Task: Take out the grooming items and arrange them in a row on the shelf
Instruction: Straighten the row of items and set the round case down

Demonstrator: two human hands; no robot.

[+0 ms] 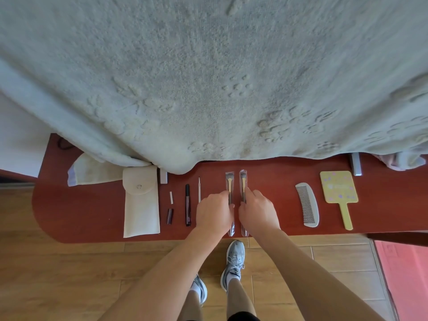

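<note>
Red-brown shelf carries the row, a blanket overhanging its far edge. Left hand grips the left brush, right hand grips the right brush; bare room reaches to the comb.

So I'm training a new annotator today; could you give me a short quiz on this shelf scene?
1. True or false: the white plastic comb lies between the two sleeve-wrapped makeup brushes and the yellow hand mirror.
2. What does the left hand grip? A) the comb B) a wrapped brush C) the mirror
3. Fill in: the cream fabric pouch lies at the row's ___ end.
Key: 1 true; 2 B; 3 left.
</note>
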